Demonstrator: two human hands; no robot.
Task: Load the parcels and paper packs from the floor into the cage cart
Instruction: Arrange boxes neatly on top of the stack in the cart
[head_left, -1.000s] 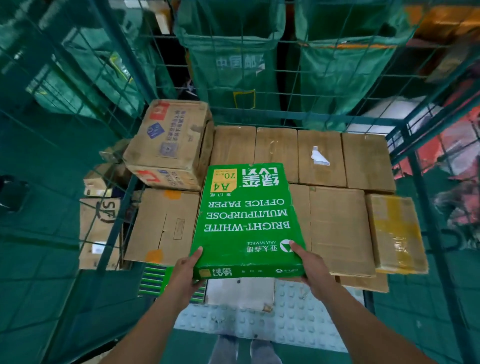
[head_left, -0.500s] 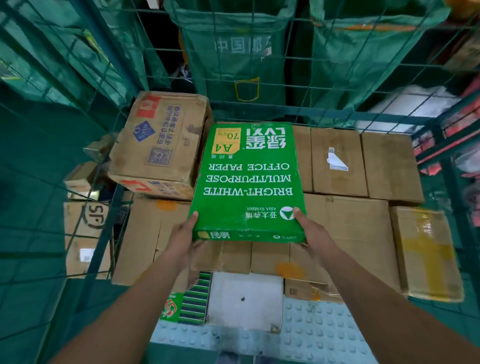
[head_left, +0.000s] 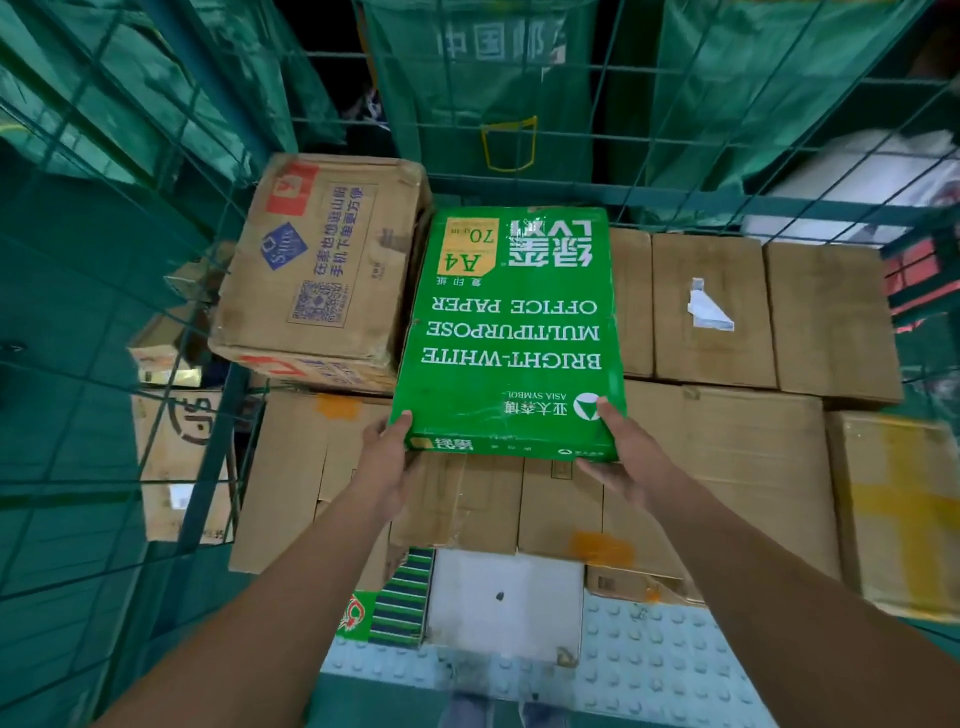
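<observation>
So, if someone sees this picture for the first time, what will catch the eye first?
First the bright green paper pack in the middle, its print upside down to the camera, held at its near corners by the left hand and the right hand over a layer of flat brown boxes. Next the worn carton beside it on the left, against the green cage cart.

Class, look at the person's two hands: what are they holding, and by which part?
Both hold the green pack of A4 office paper by its near end: left hand at one corner, right hand at the other.
</observation>
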